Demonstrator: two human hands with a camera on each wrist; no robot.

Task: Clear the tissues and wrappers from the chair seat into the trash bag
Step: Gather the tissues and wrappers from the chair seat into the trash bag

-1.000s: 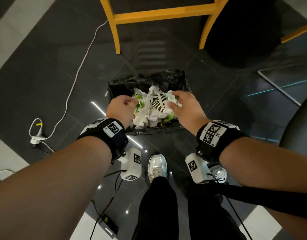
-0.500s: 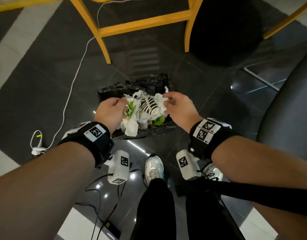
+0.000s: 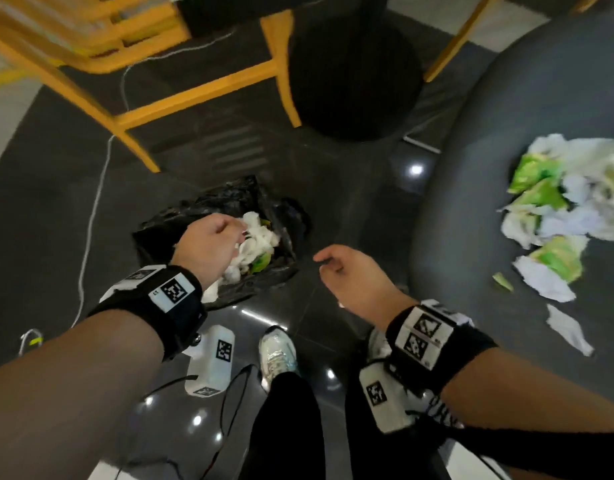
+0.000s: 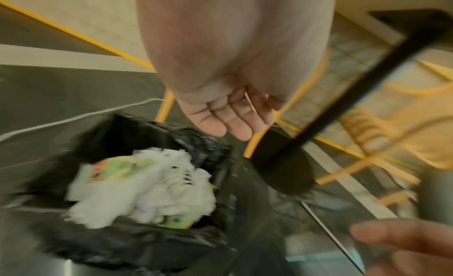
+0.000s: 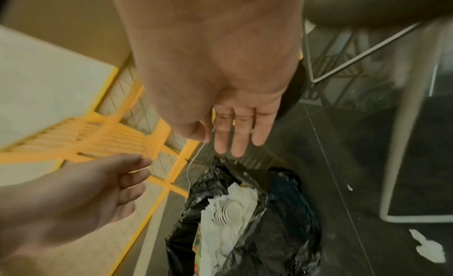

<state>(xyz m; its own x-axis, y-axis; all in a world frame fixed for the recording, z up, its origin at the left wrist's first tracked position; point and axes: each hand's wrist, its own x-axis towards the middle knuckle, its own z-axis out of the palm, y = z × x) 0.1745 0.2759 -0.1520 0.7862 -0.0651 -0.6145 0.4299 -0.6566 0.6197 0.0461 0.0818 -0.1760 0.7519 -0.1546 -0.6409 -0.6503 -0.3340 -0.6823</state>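
Note:
A black trash bag (image 3: 226, 202) (image 4: 127, 239) (image 5: 289, 212) lies open on the dark floor, holding white tissues and green wrappers (image 3: 255, 237) (image 4: 147, 187) (image 5: 228, 208). My left hand (image 3: 208, 244) (image 4: 228, 113) hovers just above the bag's left side, empty, fingers loosely bent. My right hand (image 3: 343, 271) (image 5: 235, 129) is right of the bag, above the floor, empty with fingers relaxed. On the grey chair seat (image 3: 506, 168) at the right lies a pile of white tissues and green wrappers (image 3: 568, 202).
Yellow chairs (image 3: 201, 95) stand behind the bag, beside a black round table base (image 3: 354, 77). A white cable (image 3: 94, 209) runs along the floor at left. A tissue scrap (image 5: 429, 249) lies on the floor near a white chair leg (image 5: 402, 125). My shoe (image 3: 276, 351) is below the bag.
Both hands have let go of the bundle of tissues and wrappers, which now lies in the bag. The right hand has drawn off to the right; the view has swung right, revealing the seat.

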